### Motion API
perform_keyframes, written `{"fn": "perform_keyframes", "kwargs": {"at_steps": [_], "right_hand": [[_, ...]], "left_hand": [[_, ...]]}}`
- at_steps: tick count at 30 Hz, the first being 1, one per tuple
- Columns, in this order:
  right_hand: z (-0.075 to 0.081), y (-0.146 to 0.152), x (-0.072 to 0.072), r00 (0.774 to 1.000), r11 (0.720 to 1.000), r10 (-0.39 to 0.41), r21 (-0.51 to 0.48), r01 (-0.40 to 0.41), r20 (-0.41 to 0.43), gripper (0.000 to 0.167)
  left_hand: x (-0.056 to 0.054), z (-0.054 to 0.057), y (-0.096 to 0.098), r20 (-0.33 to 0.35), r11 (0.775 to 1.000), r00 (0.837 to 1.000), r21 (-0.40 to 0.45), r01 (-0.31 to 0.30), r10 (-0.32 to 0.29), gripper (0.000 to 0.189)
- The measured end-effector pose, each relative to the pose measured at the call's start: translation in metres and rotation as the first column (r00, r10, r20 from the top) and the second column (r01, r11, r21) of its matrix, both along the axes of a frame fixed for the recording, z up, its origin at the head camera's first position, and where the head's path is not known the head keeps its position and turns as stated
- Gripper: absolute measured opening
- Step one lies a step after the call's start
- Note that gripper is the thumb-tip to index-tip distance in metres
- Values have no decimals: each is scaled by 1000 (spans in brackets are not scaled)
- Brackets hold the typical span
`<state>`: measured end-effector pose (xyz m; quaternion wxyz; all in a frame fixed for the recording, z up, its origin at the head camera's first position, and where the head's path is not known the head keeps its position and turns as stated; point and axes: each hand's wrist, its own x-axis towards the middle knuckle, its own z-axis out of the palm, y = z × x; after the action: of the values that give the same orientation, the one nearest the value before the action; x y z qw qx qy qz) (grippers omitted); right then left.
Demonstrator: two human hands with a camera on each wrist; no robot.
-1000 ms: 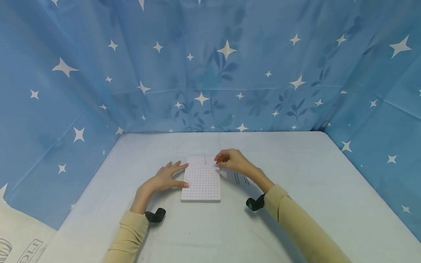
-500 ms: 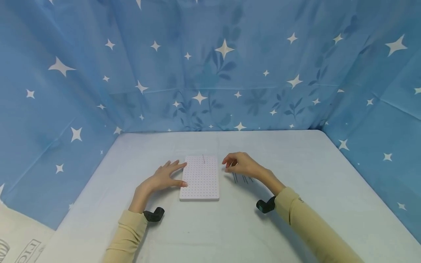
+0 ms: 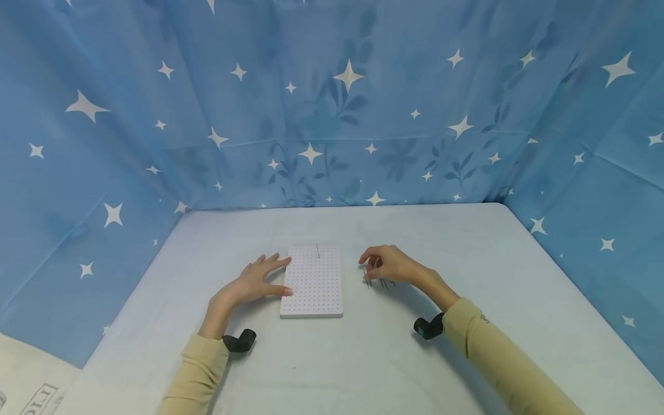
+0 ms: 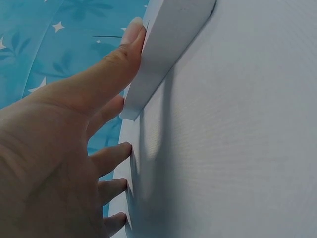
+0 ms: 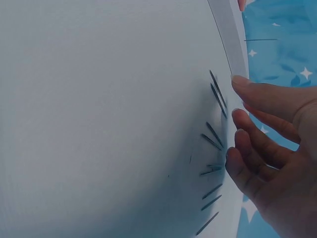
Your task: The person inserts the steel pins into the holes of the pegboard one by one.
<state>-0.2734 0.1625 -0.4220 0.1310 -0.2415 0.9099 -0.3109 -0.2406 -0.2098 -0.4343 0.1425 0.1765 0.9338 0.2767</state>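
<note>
A white board dotted with a grid of small holes lies flat on the table, and one thin dark stick stands up near its far end. My left hand is spread at the board's left edge. In the left wrist view its thumb rests along the board's edge, the other fingers reaching the tabletop. To the right of the board, my right hand hovers over several thin dark sticks lying on the table. Its thumb and bent fingers are apart, with nothing between them.
The white table runs back to a blue star-patterned curtain on three sides. A black wrist camera sits on the left wrist, another black camera on the right. A pale printed cloth shows at the lower left.
My right hand has moved away from the board's right edge, rightward and nearer, to the loose sticks. The left hand keeps its place at the board, and the view shifts slightly.
</note>
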Motion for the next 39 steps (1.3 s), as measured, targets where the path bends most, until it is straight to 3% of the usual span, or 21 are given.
{"fn": "perform_keyframes", "kwargs": {"at_steps": [13,24,33,39], "right_hand": [[-4,0,1,998,1000,-20,19,18,63,40],[-6,1,4,998,999,-23,37,21,63,42],[-4,2,6,998,999,-27,36,25,56,38],[-4,3,6,998,999,-10,41,8,63,47]], "left_hand": [[1,-4,-5,2,1000,1000,-20,-6,6,93],[1,-4,-3,-7,1000,1000,4,17,-17,95],[2,-3,0,3,1000,1000,-12,0,0,92],[-1,-3,0,1,1000,1000,-8,-2,2,92]]}}
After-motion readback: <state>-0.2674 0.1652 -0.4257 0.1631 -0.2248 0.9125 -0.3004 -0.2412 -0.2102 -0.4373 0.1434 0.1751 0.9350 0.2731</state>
